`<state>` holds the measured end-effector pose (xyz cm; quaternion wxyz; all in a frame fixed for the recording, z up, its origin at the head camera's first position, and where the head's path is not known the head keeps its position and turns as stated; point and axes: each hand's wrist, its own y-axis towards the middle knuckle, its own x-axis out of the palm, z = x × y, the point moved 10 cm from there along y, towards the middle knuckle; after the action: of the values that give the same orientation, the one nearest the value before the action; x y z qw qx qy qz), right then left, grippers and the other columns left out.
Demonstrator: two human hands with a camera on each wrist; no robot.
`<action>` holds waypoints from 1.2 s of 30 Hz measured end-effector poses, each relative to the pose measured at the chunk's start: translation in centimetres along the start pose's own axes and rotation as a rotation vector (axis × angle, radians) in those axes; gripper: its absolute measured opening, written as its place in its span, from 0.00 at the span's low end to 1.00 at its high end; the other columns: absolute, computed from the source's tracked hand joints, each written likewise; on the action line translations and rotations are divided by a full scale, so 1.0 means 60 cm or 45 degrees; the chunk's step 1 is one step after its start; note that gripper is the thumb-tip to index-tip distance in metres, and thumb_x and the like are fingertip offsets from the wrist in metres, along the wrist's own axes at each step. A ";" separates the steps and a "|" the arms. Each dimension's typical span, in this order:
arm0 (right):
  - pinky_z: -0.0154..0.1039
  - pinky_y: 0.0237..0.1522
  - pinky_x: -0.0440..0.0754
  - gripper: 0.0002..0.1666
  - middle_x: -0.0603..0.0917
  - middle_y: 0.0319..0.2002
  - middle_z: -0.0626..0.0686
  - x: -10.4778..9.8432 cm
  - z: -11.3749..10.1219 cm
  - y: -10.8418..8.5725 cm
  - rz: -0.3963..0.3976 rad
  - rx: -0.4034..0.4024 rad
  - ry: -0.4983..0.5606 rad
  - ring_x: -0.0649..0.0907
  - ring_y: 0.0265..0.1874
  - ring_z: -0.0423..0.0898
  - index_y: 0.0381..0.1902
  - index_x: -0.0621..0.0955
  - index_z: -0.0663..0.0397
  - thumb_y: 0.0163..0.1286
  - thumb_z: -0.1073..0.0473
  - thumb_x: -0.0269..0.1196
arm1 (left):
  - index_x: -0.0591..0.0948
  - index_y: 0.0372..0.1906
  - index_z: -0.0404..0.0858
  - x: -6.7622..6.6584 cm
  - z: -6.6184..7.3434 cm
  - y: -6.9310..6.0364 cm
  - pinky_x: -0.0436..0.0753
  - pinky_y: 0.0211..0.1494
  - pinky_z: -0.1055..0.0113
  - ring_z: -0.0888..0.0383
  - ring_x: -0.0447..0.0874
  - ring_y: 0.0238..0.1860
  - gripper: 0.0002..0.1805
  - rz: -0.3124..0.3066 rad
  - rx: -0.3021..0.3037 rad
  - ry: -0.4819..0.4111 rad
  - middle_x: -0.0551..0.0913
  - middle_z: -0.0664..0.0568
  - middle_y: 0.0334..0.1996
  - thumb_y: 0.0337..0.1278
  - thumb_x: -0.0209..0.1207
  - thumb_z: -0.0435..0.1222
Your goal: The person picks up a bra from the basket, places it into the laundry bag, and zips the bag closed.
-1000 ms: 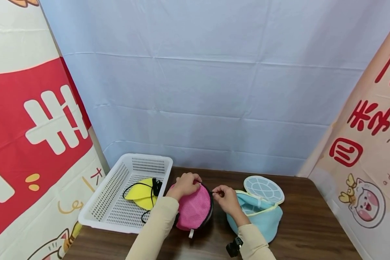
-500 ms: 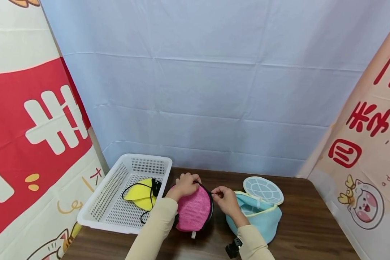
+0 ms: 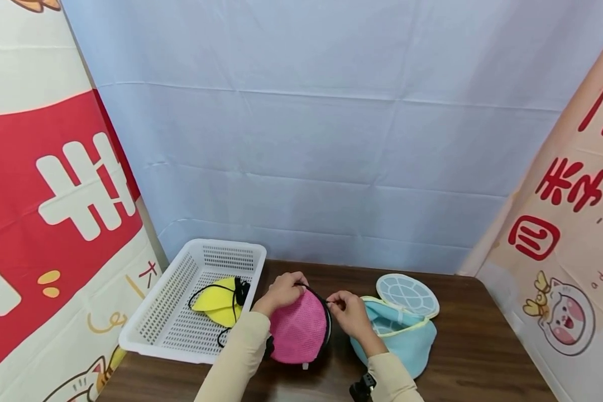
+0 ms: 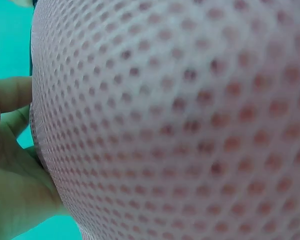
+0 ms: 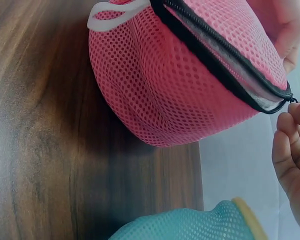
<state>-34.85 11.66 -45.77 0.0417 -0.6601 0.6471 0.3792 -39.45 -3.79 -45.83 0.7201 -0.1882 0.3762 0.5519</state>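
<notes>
A rounded pink mesh laundry bag (image 3: 298, 332) stands on the table in front of me, its black zipper edge facing right. My left hand (image 3: 283, 291) grips its upper left; in the left wrist view the pale-looking mesh (image 4: 170, 120) fills most of the frame, with fingers (image 4: 15, 92) at its edge. At the zipper's far end, my right hand (image 3: 350, 312) pinches the small black pull. The right wrist view shows the zipper (image 5: 220, 60) parted, pale lining between its rows, and a white loop (image 5: 112, 17) at the near end.
Left of the bag stands a white perforated basket (image 3: 130, 335) holding a yellow fabric piece (image 3: 218, 304) with black cord. A light-blue mesh bag (image 3: 409, 346) lies to the right, its round lid (image 3: 407, 293) folded back. A wall of blue cloth rises behind the table (image 3: 472, 346).
The pink bag has tilted slightly, its white loop shifting right and down. My left hand has moved a little left and down with it. My right hand stays at the zipper pull.
</notes>
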 end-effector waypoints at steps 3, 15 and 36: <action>0.34 0.23 0.71 0.06 0.75 0.22 0.45 -0.001 0.004 -0.004 0.002 0.011 -0.010 0.73 0.21 0.39 0.27 0.81 0.57 0.56 0.72 0.64 | 0.80 0.35 0.44 0.000 -0.009 -0.002 0.72 0.40 0.57 0.55 0.75 0.36 0.07 0.033 -0.041 -0.055 0.79 0.54 0.34 0.58 0.52 0.32; 0.34 0.23 0.72 0.06 0.76 0.22 0.45 -0.004 0.011 -0.014 0.013 0.031 0.031 0.73 0.21 0.39 0.26 0.81 0.57 0.56 0.72 0.64 | 0.80 0.35 0.39 -0.030 -0.066 -0.018 0.73 0.39 0.58 0.53 0.76 0.35 0.07 0.328 -0.306 -0.144 0.80 0.50 0.33 0.55 0.51 0.33; 0.33 0.21 0.72 0.05 0.78 0.22 0.47 -0.007 0.027 -0.012 0.031 0.077 0.060 0.73 0.20 0.39 0.27 0.82 0.59 0.57 0.73 0.63 | 0.83 0.38 0.41 -0.027 -0.067 -0.030 0.73 0.37 0.52 0.50 0.78 0.36 0.08 0.405 -0.396 -0.049 0.82 0.53 0.32 0.56 0.56 0.37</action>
<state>-34.88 12.99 -47.01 0.0417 -0.6594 0.6670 0.3442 -39.30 -8.17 -47.48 0.5931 -0.2248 0.2977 0.7135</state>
